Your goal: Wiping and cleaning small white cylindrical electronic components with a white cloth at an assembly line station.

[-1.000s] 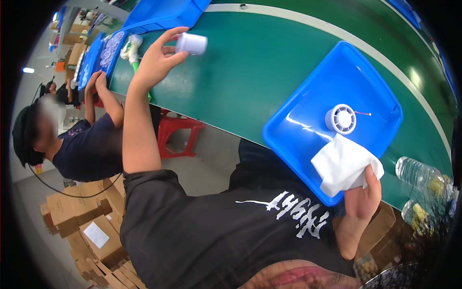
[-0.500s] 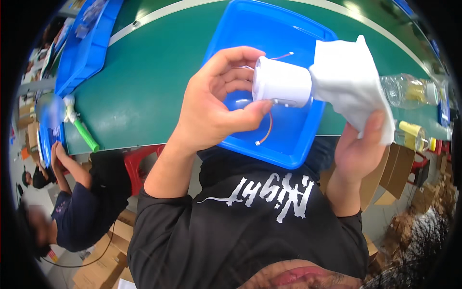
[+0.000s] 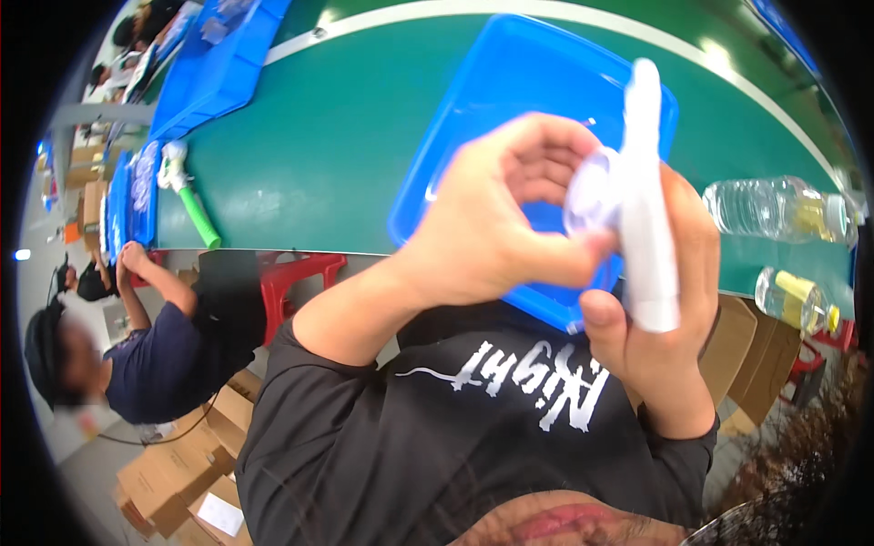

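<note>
My left hand grips a white cylinder by its near end, thumb below and fingers curled over. Its round end faces partly toward me and is blurred. My right hand is closed on a white cloth, seen almost edge-on, with the thumb on the near side and the fingers behind it. The cloth lies against the cylinder's far end and hides it. Both are held above a blue tray on the green table. The thin wires in the tray are mostly hidden by my hands.
Two clear plastic bottles lie at the right. A tool with a green handle lies at the left table edge, and a blue bin stands far left. Another person sits to the left, near a red stool and cardboard boxes.
The cylinder has turned and moved right, bringing its end against the cloth. The cloth has swung from spread out to edge-on. The view has shifted, too.
</note>
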A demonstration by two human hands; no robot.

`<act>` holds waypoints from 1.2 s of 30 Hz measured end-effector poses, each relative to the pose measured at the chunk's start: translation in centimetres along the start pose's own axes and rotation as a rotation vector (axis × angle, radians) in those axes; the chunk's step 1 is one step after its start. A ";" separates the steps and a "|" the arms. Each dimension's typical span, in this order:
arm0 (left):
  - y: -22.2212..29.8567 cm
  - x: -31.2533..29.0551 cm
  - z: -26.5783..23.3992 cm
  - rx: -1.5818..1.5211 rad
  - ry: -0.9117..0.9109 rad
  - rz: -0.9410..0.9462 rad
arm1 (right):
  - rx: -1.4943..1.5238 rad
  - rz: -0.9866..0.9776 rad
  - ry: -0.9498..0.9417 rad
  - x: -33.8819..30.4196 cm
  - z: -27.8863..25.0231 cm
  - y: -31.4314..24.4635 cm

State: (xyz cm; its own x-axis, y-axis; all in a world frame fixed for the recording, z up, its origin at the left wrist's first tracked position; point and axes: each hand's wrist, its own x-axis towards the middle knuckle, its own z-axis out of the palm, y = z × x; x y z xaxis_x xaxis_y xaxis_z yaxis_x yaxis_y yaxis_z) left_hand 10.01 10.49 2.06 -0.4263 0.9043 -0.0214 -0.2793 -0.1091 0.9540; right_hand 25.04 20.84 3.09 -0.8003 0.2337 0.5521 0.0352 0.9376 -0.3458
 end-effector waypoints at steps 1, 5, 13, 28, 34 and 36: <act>-0.1 -0.2 0.2 0.030 -0.020 0.050 | 0.075 0.050 -0.058 -0.3 -0.4 0.1; -0.4 -0.2 -0.6 0.655 -0.159 0.628 | 0.618 0.358 -0.129 -0.3 -0.2 0.4; 1.2 -0.7 -1.4 0.869 -0.450 0.701 | 1.375 0.633 -0.485 -0.2 -0.9 1.1; 2.6 2.0 -1.8 0.649 -0.760 0.682 | 2.013 0.987 -0.544 -6.5 2.0 2.0; -0.9 1.0 -1.1 0.447 -0.115 0.510 | 1.835 0.899 0.249 -6.6 0.1 5.4; -1.2 1.2 -1.3 0.351 -0.136 0.435 | 1.176 1.049 0.512 -3.8 -0.9 4.4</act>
State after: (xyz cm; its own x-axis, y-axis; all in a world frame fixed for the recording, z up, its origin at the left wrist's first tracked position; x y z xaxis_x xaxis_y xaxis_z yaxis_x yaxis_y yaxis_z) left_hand 8.75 11.21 0.51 -0.3174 0.8543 0.4116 0.2094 -0.3602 0.9091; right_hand 28.76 24.27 0.16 -0.4465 0.8760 -0.1822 -0.2357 -0.3116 -0.9205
